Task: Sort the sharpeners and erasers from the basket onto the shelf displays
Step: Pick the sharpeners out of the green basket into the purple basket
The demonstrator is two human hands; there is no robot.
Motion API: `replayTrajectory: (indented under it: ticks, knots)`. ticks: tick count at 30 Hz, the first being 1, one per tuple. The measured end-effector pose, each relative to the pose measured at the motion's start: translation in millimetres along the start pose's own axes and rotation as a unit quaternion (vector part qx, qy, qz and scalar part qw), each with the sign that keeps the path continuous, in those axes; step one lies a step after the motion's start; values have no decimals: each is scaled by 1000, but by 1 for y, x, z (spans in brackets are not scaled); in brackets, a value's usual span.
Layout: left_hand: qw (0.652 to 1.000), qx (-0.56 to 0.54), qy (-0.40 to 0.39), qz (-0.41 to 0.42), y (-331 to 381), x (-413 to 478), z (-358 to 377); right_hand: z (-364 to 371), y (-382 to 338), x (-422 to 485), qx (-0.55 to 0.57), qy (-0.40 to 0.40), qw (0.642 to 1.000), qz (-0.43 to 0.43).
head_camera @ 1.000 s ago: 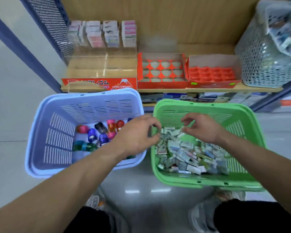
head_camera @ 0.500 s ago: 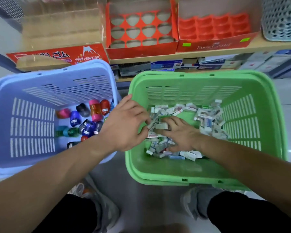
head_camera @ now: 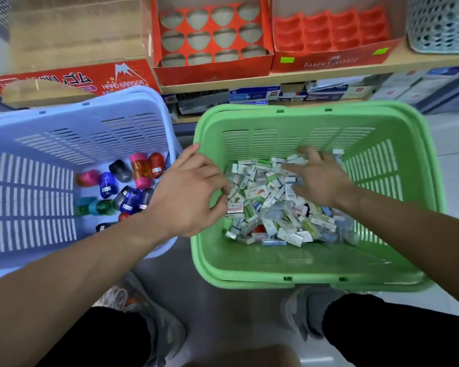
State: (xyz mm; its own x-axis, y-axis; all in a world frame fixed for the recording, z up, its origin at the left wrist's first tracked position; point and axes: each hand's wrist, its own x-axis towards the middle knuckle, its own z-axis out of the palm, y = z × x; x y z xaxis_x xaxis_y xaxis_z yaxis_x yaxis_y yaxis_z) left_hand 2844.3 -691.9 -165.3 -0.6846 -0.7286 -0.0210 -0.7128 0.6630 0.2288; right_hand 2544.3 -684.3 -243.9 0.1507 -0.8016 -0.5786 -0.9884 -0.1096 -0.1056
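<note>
**Hands digging into eraser pile below the shelf displays**

A person's left hand is curling its fingers onto the erasers at the pile's left edge, apparently pinching a few. The right hand is lying on the pile's far right with fingers straight and spread. The erasers are heaped mid-floor in the green basket. A clean pick likely means gripping the packets by their long sides and lifting clear of the rim. Sharpeners are lying against the right wall of the blue basket. That basket's far rim is sitting just below the hard-eraser box at the left end of the shelf, probably crowding the reach. A cut-out tray, a Faber-Castell tray and a grey basket are lining the shelf rightward.
</note>
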Motion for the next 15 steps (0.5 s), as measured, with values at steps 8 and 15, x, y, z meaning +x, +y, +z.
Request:
replayTrajectory:
  ticks: [8,15]
  knots:
    - [1000,5,6,3,1,0,-1,57,-66,8,-47,-68,967,-242]
    - [1000,-13,15,3,2,1,0,65,-77,35,-77,25,972,-222]
